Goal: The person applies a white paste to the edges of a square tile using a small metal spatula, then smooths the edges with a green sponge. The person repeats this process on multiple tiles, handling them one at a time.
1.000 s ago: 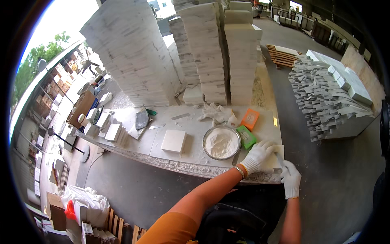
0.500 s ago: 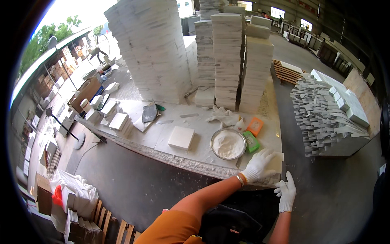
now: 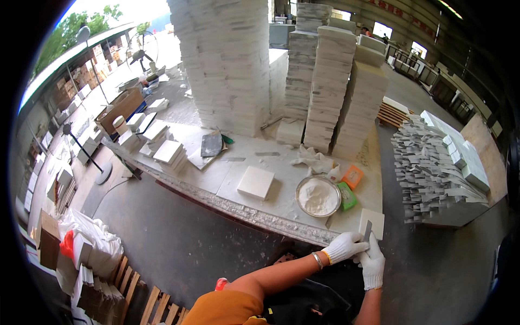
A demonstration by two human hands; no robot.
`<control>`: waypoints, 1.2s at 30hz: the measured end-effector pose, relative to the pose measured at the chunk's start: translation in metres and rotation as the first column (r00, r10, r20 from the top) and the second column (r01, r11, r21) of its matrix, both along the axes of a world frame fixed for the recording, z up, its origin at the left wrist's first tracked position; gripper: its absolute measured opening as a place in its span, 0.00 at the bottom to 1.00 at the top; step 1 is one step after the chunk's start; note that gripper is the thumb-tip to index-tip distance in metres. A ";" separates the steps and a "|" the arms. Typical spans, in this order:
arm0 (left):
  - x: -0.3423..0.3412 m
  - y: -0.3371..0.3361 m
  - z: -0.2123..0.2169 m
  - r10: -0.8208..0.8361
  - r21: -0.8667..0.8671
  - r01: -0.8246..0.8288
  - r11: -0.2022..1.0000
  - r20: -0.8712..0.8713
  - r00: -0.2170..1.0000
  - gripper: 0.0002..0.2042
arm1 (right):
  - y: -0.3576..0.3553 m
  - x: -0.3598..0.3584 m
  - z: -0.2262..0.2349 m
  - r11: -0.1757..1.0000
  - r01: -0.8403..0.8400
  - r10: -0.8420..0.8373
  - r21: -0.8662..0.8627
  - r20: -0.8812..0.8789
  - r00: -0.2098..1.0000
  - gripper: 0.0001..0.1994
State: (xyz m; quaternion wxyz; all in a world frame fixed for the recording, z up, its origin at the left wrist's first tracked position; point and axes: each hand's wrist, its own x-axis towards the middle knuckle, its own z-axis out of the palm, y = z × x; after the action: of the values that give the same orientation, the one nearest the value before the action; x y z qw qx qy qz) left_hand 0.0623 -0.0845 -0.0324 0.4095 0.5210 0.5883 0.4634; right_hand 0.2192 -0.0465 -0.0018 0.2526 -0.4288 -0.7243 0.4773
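Note:
My gloved left hand (image 3: 345, 247) and gloved right hand (image 3: 372, 267) meet at the table's near right corner. From between their fingertips a thin, flat grey blade (image 3: 368, 229) points up, pinched by both hands; the exact grip is partly hidden. Behind it, a square white tile (image 3: 379, 222) lies at the corner. A metal bowl of white powder or paste (image 3: 318, 196) stands just left of that tile, with a green box (image 3: 346, 196) and an orange box (image 3: 353, 176) beside it. Another thick white tile (image 3: 255, 182) lies farther left.
Tall stacks of pale slabs (image 3: 222, 70) rise at the table's back. A crumpled white glove (image 3: 313, 160) lies behind the bowl. To the left are small stacked tiles (image 3: 169, 152) and a grey sheet (image 3: 212, 145). A pile of stone strips (image 3: 422, 173) stands off the right edge.
My left hand has drawn back off the corner tile, and my right hand has come in to meet it. The grey blade now shows between them. The view has shifted slightly.

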 end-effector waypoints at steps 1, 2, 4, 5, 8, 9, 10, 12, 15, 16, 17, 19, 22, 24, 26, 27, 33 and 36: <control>0.000 0.001 -0.005 -0.011 0.031 0.012 0.999 -0.032 0.999 0.17 | -0.003 0.001 0.002 1.000 -0.014 0.014 -0.014 -0.002 1.000 0.33; -0.001 0.002 -0.010 -0.009 0.054 0.013 0.998 -0.061 0.998 0.16 | -0.002 0.002 0.002 0.999 -0.039 0.039 -0.017 0.014 0.999 0.33; -0.004 0.001 -0.019 -0.022 0.100 0.034 0.994 -0.124 0.992 0.15 | 0.003 0.008 0.003 0.997 -0.072 0.073 -0.026 0.037 0.997 0.33; -0.007 -0.002 -0.014 0.021 0.139 0.016 0.990 -0.264 0.964 0.14 | 0.001 0.007 0.013 0.995 -0.090 0.092 -0.034 0.083 0.992 0.34; -0.016 -0.008 -0.001 0.006 -0.018 -0.013 1.000 -0.352 0.936 0.14 | 0.002 0.011 0.018 0.990 -0.124 0.128 -0.066 0.060 0.990 0.33; -0.018 -0.010 -0.005 0.090 0.052 -0.078 0.996 -0.292 0.952 0.15 | 0.000 0.011 0.020 0.989 -0.057 0.059 -0.137 0.007 0.998 0.33; -0.021 -0.013 -0.004 0.140 0.164 -0.103 0.981 -0.236 0.961 0.17 | -0.001 0.012 0.020 0.990 -0.051 0.051 -0.128 -0.006 0.999 0.32; -0.015 -0.015 0.005 0.047 0.121 -0.052 0.991 0.038 0.998 0.19 | -0.002 0.014 0.019 0.993 -0.049 0.046 -0.105 -0.033 0.998 0.32; -0.008 -0.017 0.006 -0.003 -0.042 0.009 0.999 0.142 0.990 0.20 | -0.011 0.008 0.011 0.990 -0.076 0.070 -0.117 -0.056 0.996 0.28; -0.009 -0.017 0.007 -0.020 -0.073 0.030 0.997 0.140 0.990 0.20 | -0.013 0.006 0.010 0.988 -0.101 0.096 -0.114 -0.047 0.994 0.28; -0.010 -0.017 0.007 -0.035 -0.104 0.050 0.993 0.139 0.990 0.20 | -0.013 0.009 0.006 0.986 -0.100 0.090 -0.131 -0.083 0.993 0.26; -0.011 -0.017 0.004 -0.026 -0.160 0.047 0.986 0.127 0.991 0.19 | -0.011 0.016 0.000 0.984 -0.112 0.100 -0.137 -0.097 0.990 0.25; -0.005 -0.009 -0.011 0.015 -0.211 0.007 0.978 0.103 0.995 0.18 | -0.007 0.029 -0.004 0.983 -0.070 0.056 -0.169 -0.082 0.995 0.23; 0.001 -0.012 -0.007 0.000 -0.045 0.005 0.999 0.110 0.994 0.21 | -0.002 0.036 -0.017 0.999 -0.037 0.033 -0.033 -0.107 0.994 0.23; 0.003 -0.011 0.007 -0.033 -0.015 0.032 0.999 -0.051 0.998 0.22 | 0.002 0.034 -0.022 0.995 0.007 0.008 0.103 -0.152 0.988 0.22; 0.003 -0.009 0.017 -0.071 -0.081 0.058 0.995 -0.171 0.983 0.21 | 0.002 0.035 -0.025 0.994 0.025 -0.008 0.106 -0.156 0.988 0.22; 0.022 0.009 0.018 -0.098 -0.056 0.082 0.995 -0.457 0.884 0.14 | 0.010 0.047 -0.043 0.987 0.089 -0.104 -0.131 -0.116 0.988 0.24; 0.032 0.017 0.021 -0.156 -0.110 0.113 0.987 -0.576 0.802 0.11 | 0.012 0.045 -0.045 0.988 0.141 -0.145 -0.070 -0.056 0.988 0.25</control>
State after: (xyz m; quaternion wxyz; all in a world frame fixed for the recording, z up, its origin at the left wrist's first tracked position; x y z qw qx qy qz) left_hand 0.0942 -0.0673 -0.0117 0.2593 0.6637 0.6627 0.2304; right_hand 0.2642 -0.0346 -0.0470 0.2937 -0.4731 -0.6674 0.4945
